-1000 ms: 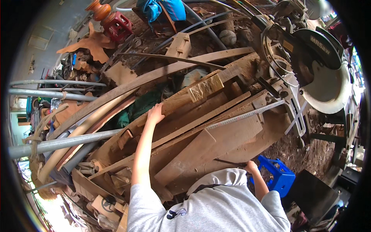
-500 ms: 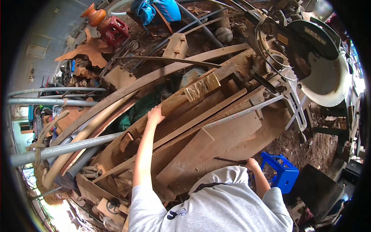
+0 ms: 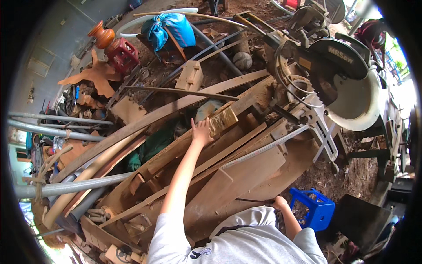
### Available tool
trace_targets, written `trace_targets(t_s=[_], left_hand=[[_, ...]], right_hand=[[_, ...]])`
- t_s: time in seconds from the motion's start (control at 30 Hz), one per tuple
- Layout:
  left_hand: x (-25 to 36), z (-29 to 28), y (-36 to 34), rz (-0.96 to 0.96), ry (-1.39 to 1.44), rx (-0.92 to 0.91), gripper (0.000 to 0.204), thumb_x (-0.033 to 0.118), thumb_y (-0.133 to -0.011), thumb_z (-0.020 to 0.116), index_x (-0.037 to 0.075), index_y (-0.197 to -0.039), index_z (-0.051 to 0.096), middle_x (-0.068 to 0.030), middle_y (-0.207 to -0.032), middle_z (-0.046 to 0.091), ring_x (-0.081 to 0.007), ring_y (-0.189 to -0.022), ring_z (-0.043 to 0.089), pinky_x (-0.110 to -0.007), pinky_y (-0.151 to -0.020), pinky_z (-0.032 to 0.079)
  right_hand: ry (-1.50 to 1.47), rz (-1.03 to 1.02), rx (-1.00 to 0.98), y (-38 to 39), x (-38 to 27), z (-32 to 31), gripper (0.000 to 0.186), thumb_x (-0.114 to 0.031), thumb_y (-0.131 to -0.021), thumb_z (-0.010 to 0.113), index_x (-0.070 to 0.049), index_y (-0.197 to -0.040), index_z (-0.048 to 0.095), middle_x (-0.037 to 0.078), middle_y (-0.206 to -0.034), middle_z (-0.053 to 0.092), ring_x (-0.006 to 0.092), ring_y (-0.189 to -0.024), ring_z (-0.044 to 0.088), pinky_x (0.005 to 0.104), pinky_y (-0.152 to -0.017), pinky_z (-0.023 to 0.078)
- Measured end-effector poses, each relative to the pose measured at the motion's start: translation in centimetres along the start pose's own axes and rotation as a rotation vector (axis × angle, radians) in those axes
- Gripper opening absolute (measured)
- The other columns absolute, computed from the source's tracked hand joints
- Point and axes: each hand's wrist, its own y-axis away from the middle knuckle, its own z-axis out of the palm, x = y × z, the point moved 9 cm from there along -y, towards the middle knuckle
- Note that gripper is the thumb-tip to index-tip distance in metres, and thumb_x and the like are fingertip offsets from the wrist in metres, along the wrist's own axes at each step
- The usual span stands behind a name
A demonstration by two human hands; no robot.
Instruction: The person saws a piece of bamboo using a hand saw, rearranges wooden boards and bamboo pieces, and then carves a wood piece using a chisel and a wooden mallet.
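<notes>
The left hand (image 3: pixel 201 131) is laid flat, fingers spread, on a long wooden plank (image 3: pixel 176 152) slanting toward two o'clock. The right hand (image 3: pixel 279 203) is seen at five o'clock, beside a blue plastic stool (image 3: pixel 317 209); its grip cannot be told.

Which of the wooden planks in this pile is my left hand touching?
The left hand rests on the short pale block with a shiny, rough top face; the long curved planks lie beyond, untouched.

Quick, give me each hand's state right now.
Left hand: open, fingers on a wood block.
Right hand: closed on a thin dark rod.
</notes>
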Motion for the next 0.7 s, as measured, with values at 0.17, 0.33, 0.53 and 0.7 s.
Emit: trace_targets(t_s=[0.17, 0.33, 0.53, 0.7], left_hand=[[1.2, -2.9, -0.6, -0.010, 0.031, 0.068, 0.094, 0.041, -0.047, 0.077, 0.002, -0.121, 0.032, -0.0121, -0.109, 0.045, -0.0257, -0.102, 0.047, -0.045, -0.096, 0.029], [-0.6, -15.0, 5.0, -0.045, 0.337, 0.347, 0.085, 0.035, -0.049, 0.077, 0.005, -0.116, 0.033, -0.0145, -0.108, 0.042, -0.0291, -0.101, 0.046, -0.039, -0.085, 0.041], [-5.9, -25.5, 23.4, -0.051, 0.807, 0.918, 0.070, 0.025, -0.060, 0.072, 0.001, -0.115, 0.036, -0.0173, -0.104, 0.045, -0.0281, -0.098, 0.047, -0.036, -0.082, 0.039], [-7.6, -24.3, 41.4, -0.220, 0.978, 1.199, 0.071, 0.007, -0.067, 0.066, 0.002, -0.124, 0.026, -0.0107, -0.113, 0.041, -0.0188, -0.100, 0.046, -0.031, -0.082, 0.038]], right_hand=[[-0.118, -0.089, 0.096, 0.6, 1.3, 0.6, 0.042, -0.028, -0.062, 0.064, -0.013, -0.100, 0.060, 0.016, -0.091, 0.060, 0.0303, -0.086, 0.058, 0.0348, -0.077, 0.046], [-0.121, -0.066, 0.091, 1.5, 2.8, 0.7, 0.043, -0.026, -0.062, 0.065, -0.007, -0.100, 0.059, 0.019, -0.090, 0.059, 0.0300, -0.085, 0.058, 0.0345, -0.075, 0.047], [-0.071, -0.227, 0.386, 6.5, 1.6, -6.2, 0.025, -0.021, -0.064, 0.066, -0.004, -0.083, 0.062, 0.017, -0.084, 0.060, 0.0328, -0.084, 0.057, 0.0371, -0.071, 0.046], [0.061, -0.404, 0.710, 11.4, 2.7, -11.6, 0.018, -0.013, -0.069, 0.064, -0.003, -0.083, 0.060, 0.015, -0.075, 0.060, 0.0286, -0.068, 0.059, 0.0324, -0.061, 0.047]])
